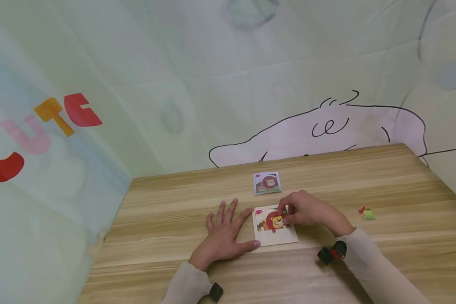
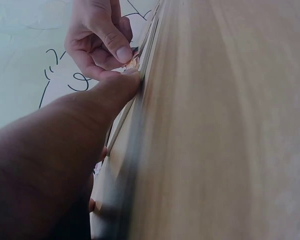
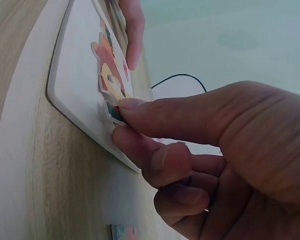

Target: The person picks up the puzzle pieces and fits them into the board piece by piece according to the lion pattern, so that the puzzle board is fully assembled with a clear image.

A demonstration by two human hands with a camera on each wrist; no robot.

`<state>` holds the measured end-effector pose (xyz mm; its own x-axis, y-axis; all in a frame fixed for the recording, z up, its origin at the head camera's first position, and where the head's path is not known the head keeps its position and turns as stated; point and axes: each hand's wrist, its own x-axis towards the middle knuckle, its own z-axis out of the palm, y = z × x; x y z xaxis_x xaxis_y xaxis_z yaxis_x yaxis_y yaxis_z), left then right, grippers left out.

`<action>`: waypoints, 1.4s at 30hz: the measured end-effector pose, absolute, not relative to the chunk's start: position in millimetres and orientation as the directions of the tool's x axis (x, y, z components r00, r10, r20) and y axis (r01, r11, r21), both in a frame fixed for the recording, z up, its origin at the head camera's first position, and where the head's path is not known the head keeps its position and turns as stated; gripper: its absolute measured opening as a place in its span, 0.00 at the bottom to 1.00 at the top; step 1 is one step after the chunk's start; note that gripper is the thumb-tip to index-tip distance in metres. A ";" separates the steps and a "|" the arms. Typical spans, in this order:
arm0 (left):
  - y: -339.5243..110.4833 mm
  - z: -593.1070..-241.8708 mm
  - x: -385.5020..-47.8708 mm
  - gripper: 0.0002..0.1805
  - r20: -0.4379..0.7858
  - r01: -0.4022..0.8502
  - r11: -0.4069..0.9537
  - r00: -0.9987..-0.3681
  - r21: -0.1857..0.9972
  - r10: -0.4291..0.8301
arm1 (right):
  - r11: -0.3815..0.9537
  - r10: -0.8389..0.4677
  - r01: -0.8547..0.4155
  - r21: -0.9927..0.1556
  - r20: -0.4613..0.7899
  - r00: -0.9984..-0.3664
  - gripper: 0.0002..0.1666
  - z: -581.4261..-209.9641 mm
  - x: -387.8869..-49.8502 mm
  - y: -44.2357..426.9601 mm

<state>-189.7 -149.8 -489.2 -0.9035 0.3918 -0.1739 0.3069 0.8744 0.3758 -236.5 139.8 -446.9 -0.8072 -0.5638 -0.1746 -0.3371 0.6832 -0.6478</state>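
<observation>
A square jigsaw board [image 1: 276, 240] lies on the wooden table, its upper part filled with joined lion pieces [image 1: 273, 220] and its lower strip bare. My left hand [image 1: 223, 238] lies with fingers spread at the board's left side, index fingertip and thumb touching its edge. At the right edge of the picture, my right hand [image 1: 308, 209] pinches a puzzle piece [image 3: 113, 113] between thumb and index finger. In the right wrist view this piece has a dark green part and sits against the lion pieces; the fingertips hide some of it. The left wrist view shows the pinch edge-on.
Behind the board lies a square card [image 1: 267, 184] with a similar lion picture. Loose green and red puzzle material [image 1: 367, 214] lies on the table to the right. A printed cloth [image 1: 167, 84] hangs behind the table's far edge.
</observation>
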 end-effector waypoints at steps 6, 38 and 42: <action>-150.0 -488.4 -189.9 0.50 -0.179 0.307 0.874 -0.902 0.376 0.393 | 0.704 -0.529 -0.300 -0.644 -0.193 -0.826 0.07 -446.3 -234.8 137.6; -149.1 -487.4 -189.0 0.50 -0.178 0.307 0.869 -0.900 0.388 0.398 | 0.702 -0.555 -0.339 -0.626 -0.183 -0.812 0.09 -449.6 -235.6 138.0; -149.3 -488.2 -189.3 0.50 -0.188 0.298 0.873 -0.901 0.386 0.391 | 0.703 -0.554 -0.342 -0.624 -0.178 -0.814 0.08 -450.9 -236.5 137.8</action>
<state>-189.3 -149.3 -488.2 -0.9010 0.3910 -0.1878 0.2985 0.8730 0.3858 -236.5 137.8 -450.9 -0.8135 -0.5537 -0.1777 -0.3420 0.7027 -0.6239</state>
